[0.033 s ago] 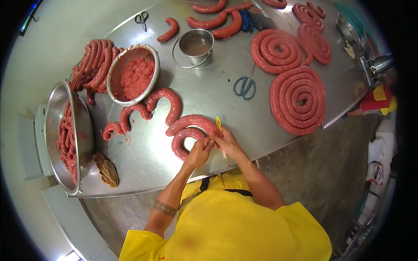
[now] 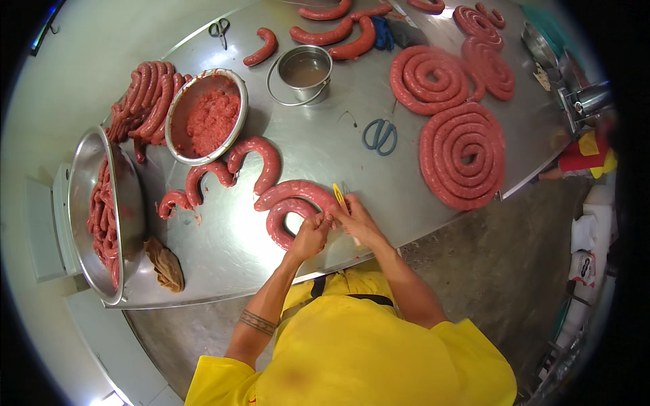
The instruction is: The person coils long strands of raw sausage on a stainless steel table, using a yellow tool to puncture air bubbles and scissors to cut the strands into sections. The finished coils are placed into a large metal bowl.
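Now the curved sausage (image 2: pixel 294 191) lies on the desk's (image 2: pixel 414 196) near side, left hand's (image 2: pixel 310 237) grip pinched at its end, right hand's (image 2: pixel 359 222) closed around a slim yellow-tipped tool (image 2: pixel 338 194); best go gently, no sharp squeeze, lest it split.

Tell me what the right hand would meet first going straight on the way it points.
Most likely the thick curved sausage just ahead: the right hand points forward and to the left, toward that sausage's near end. Depth is unclear, so the two may be touching.
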Available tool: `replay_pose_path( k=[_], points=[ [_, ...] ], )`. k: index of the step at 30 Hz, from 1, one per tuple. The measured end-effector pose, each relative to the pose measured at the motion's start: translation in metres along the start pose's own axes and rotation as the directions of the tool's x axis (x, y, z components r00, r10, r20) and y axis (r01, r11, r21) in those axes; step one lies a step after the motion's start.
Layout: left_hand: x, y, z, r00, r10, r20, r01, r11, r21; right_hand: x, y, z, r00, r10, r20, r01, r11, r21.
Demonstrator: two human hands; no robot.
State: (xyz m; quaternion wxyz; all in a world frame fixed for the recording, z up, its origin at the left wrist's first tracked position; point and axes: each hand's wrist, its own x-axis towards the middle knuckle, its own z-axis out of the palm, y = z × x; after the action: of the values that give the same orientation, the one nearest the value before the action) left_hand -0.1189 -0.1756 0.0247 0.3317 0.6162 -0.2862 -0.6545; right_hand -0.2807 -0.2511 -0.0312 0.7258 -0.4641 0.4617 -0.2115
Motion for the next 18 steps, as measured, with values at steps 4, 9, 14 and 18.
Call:
replay_pose_path(
  k=[4,9,14,18],
  points=[
    [0.028,-0.025,-0.011,0.999,0.011,0.045,0.014,0.857,-0.515,-0.043,-0.047,-0.045,0.998,-0.012,-0.065,-0.014,0.924,-0.383],
    [0.042,-0.051,-0.002,0.916,0.401,0.002,-0.376,0.861,-0.342,-0.057,-0.066,-0.005,0.878,-0.18,0.444,0.288,0.939,-0.19],
    [0.014,-0.051,0.0,0.96,0.242,0.143,-0.116,0.806,-0.581,0.069,-0.08,0.025,0.979,-0.078,0.189,-0.031,0.858,0.513],
    [-0.007,-0.039,0.003,0.989,0.138,0.049,-0.134,0.987,-0.087,0.115,-0.121,-0.051,1.0,-0.017,0.022,0.003,0.841,0.542]
  ],
)
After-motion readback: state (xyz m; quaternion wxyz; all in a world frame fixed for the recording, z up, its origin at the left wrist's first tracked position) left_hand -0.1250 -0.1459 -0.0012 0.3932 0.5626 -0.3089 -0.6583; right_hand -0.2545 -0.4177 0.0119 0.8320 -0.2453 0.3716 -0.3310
